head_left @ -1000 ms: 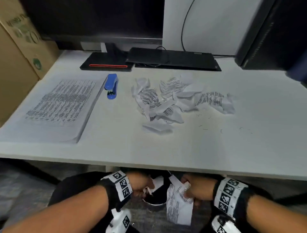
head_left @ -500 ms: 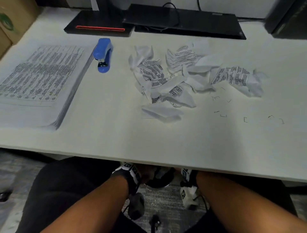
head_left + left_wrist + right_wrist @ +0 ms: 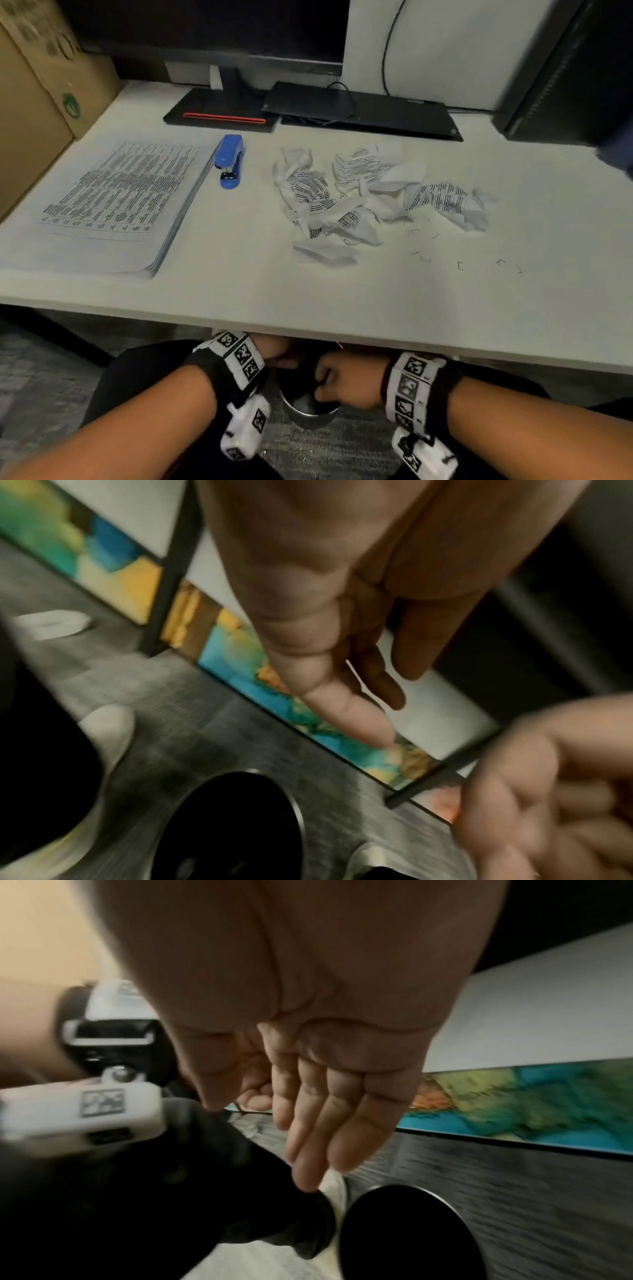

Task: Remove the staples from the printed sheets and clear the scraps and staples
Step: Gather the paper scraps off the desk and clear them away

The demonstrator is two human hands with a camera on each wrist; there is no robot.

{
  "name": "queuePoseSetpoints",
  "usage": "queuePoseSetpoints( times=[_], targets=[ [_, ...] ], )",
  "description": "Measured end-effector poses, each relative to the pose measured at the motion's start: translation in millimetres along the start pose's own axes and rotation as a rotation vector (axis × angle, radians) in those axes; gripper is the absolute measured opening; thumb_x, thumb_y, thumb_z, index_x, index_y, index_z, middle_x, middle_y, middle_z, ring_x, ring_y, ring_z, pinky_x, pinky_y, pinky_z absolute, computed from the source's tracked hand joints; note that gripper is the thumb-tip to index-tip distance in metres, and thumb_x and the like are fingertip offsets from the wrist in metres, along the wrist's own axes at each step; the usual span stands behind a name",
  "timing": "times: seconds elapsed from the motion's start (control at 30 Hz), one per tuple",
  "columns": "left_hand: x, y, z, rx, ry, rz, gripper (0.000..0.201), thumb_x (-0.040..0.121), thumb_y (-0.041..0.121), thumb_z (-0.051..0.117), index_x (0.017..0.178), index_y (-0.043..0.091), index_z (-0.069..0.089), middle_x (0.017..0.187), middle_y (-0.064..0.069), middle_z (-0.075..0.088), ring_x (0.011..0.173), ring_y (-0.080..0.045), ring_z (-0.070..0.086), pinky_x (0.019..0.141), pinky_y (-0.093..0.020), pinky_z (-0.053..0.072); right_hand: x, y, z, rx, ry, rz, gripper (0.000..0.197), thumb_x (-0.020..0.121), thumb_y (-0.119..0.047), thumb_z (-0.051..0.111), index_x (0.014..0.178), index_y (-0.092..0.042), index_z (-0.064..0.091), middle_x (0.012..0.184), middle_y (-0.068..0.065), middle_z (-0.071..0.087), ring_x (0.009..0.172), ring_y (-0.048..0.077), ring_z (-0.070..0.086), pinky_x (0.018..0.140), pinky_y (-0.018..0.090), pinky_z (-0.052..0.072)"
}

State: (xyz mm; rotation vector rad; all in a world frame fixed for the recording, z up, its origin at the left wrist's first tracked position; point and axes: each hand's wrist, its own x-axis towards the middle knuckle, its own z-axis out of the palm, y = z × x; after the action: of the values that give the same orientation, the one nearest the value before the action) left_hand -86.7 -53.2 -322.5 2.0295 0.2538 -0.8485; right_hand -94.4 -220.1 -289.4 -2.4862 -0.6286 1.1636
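Below the table's front edge, both hands hang over a round metal-rimmed bin point(image 3: 308, 416) on the floor. My left hand point(image 3: 274, 353) is half hidden by the edge. In the left wrist view the left hand point(image 3: 383, 693) has straight fingers and holds nothing above the bin point(image 3: 298, 818). My right hand point(image 3: 342, 380) is over the rim. The right hand point(image 3: 325, 1137) shows loose, empty fingers beside the bin point(image 3: 441, 1196). On the table lie crumpled printed scraps point(image 3: 346, 202), loose staples point(image 3: 460, 265), a stack of printed sheets point(image 3: 113, 202) and a blue stapler point(image 3: 229, 159).
A black monitor base point(image 3: 222, 114) and a flat black device point(image 3: 359, 109) stand at the back of the white table point(image 3: 308, 308). A cardboard box point(image 3: 41, 85) stands on the left, a dark tower point(image 3: 565, 68) on the right. A colourful panel point(image 3: 514, 1104) runs along the floor.
One second ago both hands held torn printed scraps above the bin. Now those scraps are out of the hands, which hang empty over it.
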Motion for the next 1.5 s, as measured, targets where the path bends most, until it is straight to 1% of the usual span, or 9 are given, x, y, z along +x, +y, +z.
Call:
queuePoseSetpoints(
  times=[0.17, 0.27, 0.43, 0.6, 0.73, 0.87, 1.0, 1.3, 1.5],
  targets=[
    [-84.4, 35.3, -1.6, 0.078, -0.333, 0.143, 0.016, 0.094, 0.011, 0.055, 0.084, 0.019, 0.066, 0.066, 0.009, 0.064, 0.055, 0.002, 0.06, 0.055, -0.014, 0.05, -81.6, -19.9, -35.8, -0.041, -0.242, -0.214, 0.031, 0.097, -0.015, 0.052, 0.125, -0.005, 0.062, 0.129, 0.01, 0.061, 0.109, 0.015, 0.056, 0.076, 0.0, 0.033],
    [-136.4, 76.5, -24.4, 0.192, -0.393, 0.365, 0.005, 0.089, 0.024, 0.063, 0.088, 0.027, 0.067, 0.074, 0.004, 0.067, 0.063, -0.003, 0.061, 0.06, -0.016, 0.051, -129.0, -26.5, -81.5, -0.023, -0.151, -0.254, 0.018, 0.091, -0.028, 0.059, 0.106, -0.021, 0.068, 0.1, -0.006, 0.069, 0.085, 0.001, 0.058, 0.076, 0.015, 0.044],
    [-134.7, 148.8, -87.1, 0.237, 0.265, 0.638, 0.003, 0.086, 0.02, 0.071, 0.086, 0.023, 0.07, 0.082, 0.005, 0.07, 0.07, -0.004, 0.059, 0.066, -0.018, 0.05, -144.7, 11.6, -175.5, 0.133, 0.395, -0.13, 0.012, 0.089, -0.022, 0.064, 0.084, -0.011, 0.063, 0.068, -0.006, 0.067, 0.063, 0.009, 0.061, 0.055, 0.014, 0.042],
    [-62.0, 166.1, -134.3, 0.445, 0.506, 0.409, 0.042, 0.078, 0.045, 0.077, 0.116, 0.033, 0.063, 0.113, 0.008, 0.056, 0.096, -0.01, 0.058, 0.082, -0.023, 0.043, -102.9, 81.3, -245.9, 0.028, 0.821, 0.198, 0.016, 0.086, -0.012, 0.056, 0.084, -0.027, 0.062, 0.098, -0.004, 0.066, 0.094, 0.018, 0.062, 0.078, 0.026, 0.05],
    [-37.4, 167.9, -150.7, 0.441, 0.596, 0.228, 0.071, 0.076, 0.06, 0.071, 0.137, 0.031, 0.047, 0.139, -0.005, 0.043, 0.117, -0.022, 0.054, 0.093, -0.031, 0.045, -83.0, 95.4, -256.8, -0.167, 0.749, 0.468, 0.038, 0.092, -0.009, 0.048, 0.129, -0.014, 0.056, 0.135, 0.005, 0.056, 0.121, 0.024, 0.054, 0.101, 0.031, 0.045],
    [-33.9, 172.9, -142.0, 0.559, 0.553, 0.129, 0.079, 0.08, 0.061, 0.066, 0.146, 0.029, 0.038, 0.149, -0.01, 0.031, 0.129, -0.028, 0.048, 0.104, -0.036, 0.042, -63.9, 98.7, -255.6, -0.289, 0.625, 0.571, 0.041, 0.09, -0.036, 0.056, 0.124, -0.013, 0.06, 0.127, 0.004, 0.062, 0.116, 0.025, 0.059, 0.097, 0.035, 0.05],
    [-32.1, 173.0, -134.6, 0.576, 0.486, 0.15, 0.071, 0.076, 0.052, 0.074, 0.139, 0.033, 0.05, 0.145, 0.0, 0.041, 0.126, -0.019, 0.051, 0.103, -0.029, 0.042, -55.2, 93.4, -255.8, -0.339, 0.618, 0.599, 0.021, 0.08, -0.027, 0.068, 0.095, -0.012, 0.071, 0.097, 0.003, 0.072, 0.089, 0.021, 0.069, 0.08, 0.032, 0.058],
    [-28.1, 168.6, -142.4, 0.443, 0.519, 0.223, 0.06, 0.08, 0.02, 0.075, 0.133, 0.029, 0.05, 0.127, 0.003, 0.057, 0.104, -0.016, 0.062, 0.087, -0.027, 0.055, -58.0, 87.0, -262.5, -0.042, 0.818, 0.426, 0.024, 0.085, 0.0, 0.054, 0.094, -0.02, 0.063, 0.096, -0.002, 0.061, 0.083, 0.016, 0.056, 0.059, 0.02, 0.043],
    [-29.8, 165.4, -150.8, 0.308, 0.588, 0.293, 0.046, 0.084, 0.011, 0.068, 0.124, 0.03, 0.054, 0.117, 0.002, 0.06, 0.079, -0.015, 0.066, 0.063, -0.021, 0.053, -52.4, 81.8, -254.9, -0.107, 0.706, 0.429, 0.026, 0.08, -0.025, 0.071, 0.106, -0.025, 0.067, 0.104, -0.007, 0.062, 0.093, 0.013, 0.06, 0.077, 0.022, 0.049]
  ],
)
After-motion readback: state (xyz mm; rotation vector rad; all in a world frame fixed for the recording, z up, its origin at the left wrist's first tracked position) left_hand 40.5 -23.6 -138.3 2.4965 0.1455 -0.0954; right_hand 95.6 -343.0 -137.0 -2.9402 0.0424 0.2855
